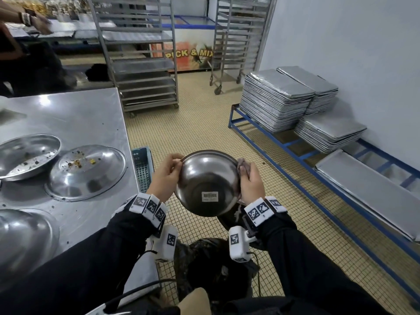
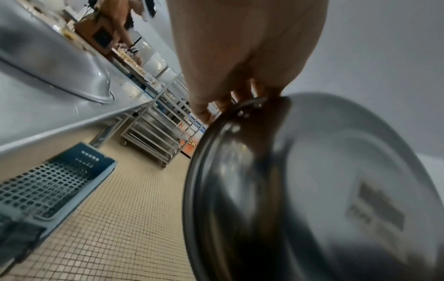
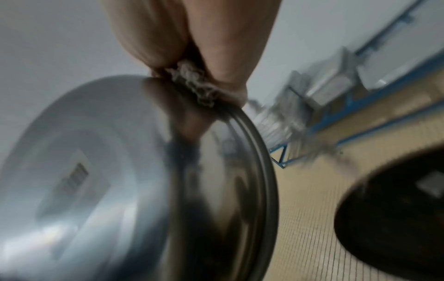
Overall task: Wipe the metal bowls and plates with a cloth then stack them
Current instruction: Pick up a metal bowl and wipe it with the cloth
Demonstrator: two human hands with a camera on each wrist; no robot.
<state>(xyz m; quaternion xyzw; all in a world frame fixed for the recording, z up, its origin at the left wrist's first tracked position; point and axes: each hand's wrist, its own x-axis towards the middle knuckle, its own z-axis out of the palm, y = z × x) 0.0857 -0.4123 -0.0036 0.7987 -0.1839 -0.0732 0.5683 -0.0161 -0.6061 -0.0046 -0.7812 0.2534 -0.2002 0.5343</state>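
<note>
I hold a metal bowl (image 1: 208, 183) over the floor, tilted so its base with a barcode sticker faces me. My left hand (image 1: 169, 170) pinches the bowl's left rim. On the opposite rim my right hand (image 1: 248, 178) grips a grey cloth (image 1: 243, 165) bunched against the metal. The left wrist view shows the fingers (image 2: 216, 106) on the rim of the bowl (image 2: 312, 190). In the blurred right wrist view the cloth (image 3: 197, 89) sits between my right hand (image 3: 192, 38) and the bowl (image 3: 108, 180). Two dirty plates (image 1: 86, 171) (image 1: 27, 155) lie on the steel table (image 1: 79, 114).
An upturned metal bowl (image 1: 22, 237) sits at the table's near left. A black bin (image 1: 211, 264) stands below my hands, a blue crate (image 1: 142, 169) beside the table. Tray stacks (image 1: 277, 98) rest on a blue frame (image 1: 295, 155) by the right wall. Wheeled racks (image 1: 141, 64) stand behind.
</note>
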